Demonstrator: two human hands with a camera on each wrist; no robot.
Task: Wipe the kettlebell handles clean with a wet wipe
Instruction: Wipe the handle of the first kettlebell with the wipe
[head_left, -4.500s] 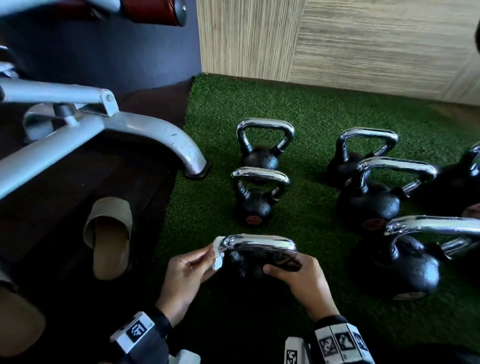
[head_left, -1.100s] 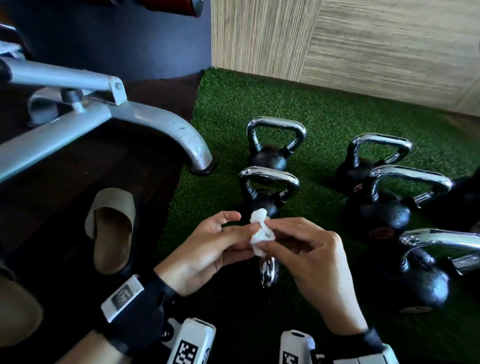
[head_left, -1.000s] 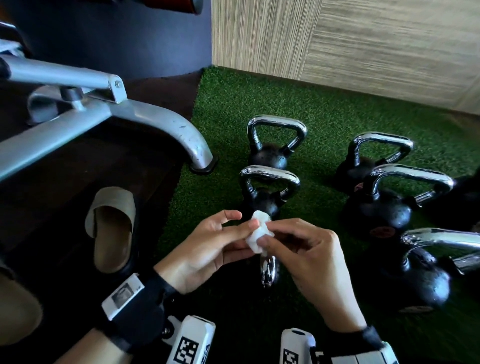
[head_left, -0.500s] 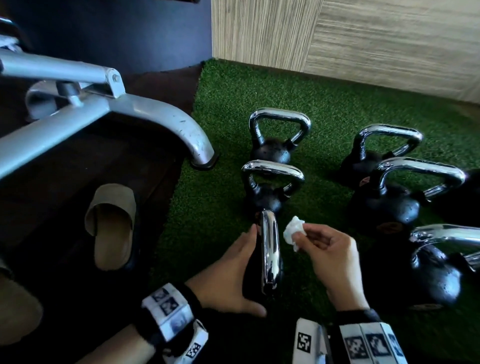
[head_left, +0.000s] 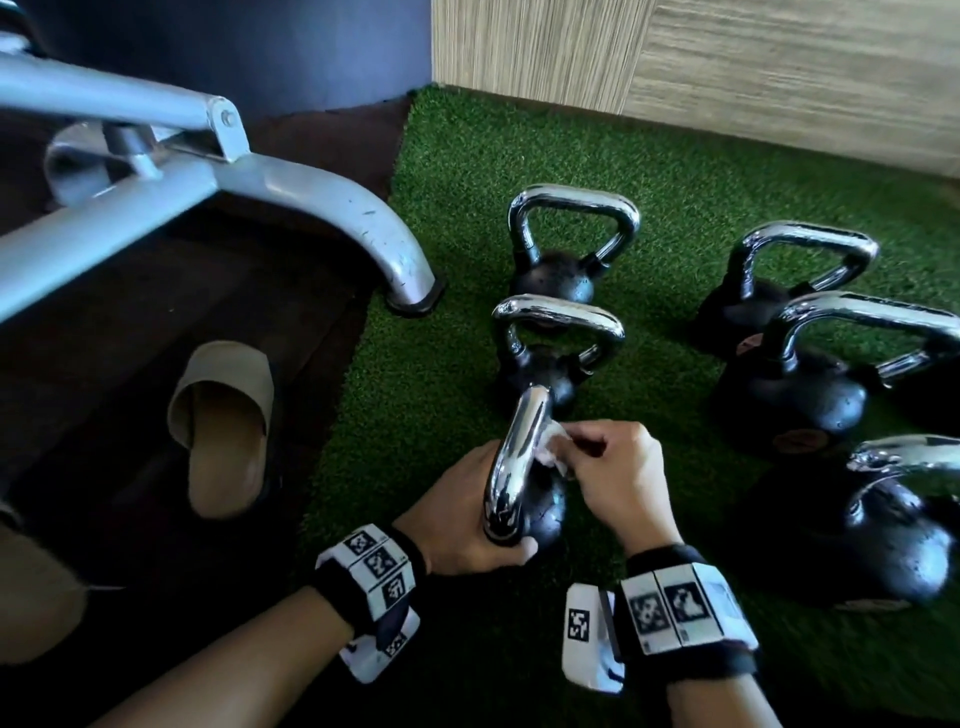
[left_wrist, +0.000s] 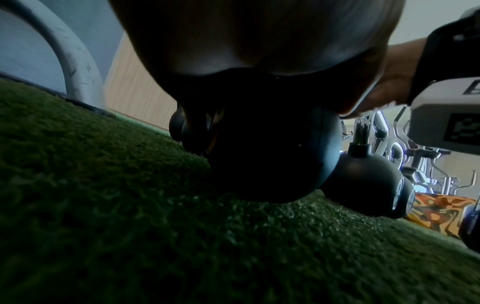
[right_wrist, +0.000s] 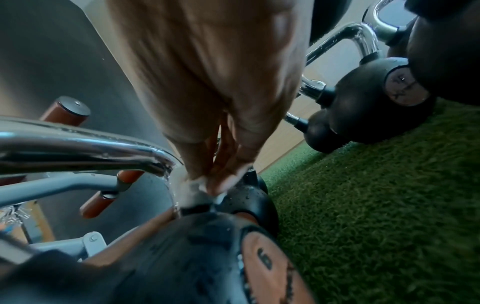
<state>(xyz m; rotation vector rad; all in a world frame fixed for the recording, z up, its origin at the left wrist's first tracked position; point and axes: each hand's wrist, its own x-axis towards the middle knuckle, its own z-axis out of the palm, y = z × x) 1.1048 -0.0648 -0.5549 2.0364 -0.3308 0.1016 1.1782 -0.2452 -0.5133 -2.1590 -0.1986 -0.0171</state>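
Head view: both hands on nearest black kettlebell, wiping its chrome handle.
Left hand fingers curl round the near end of the handle and the ball, steadying it on green artificial turf. Right hand fingers pinch a small crumpled white wet wipe, pressed against the handle's right side near its far bend; right wrist view shows the wipe at the handle's base. Five more chrome-handled black kettlebells stand behind and to the right. Grey metal machine leg and beige slipper sit left on dark floor.
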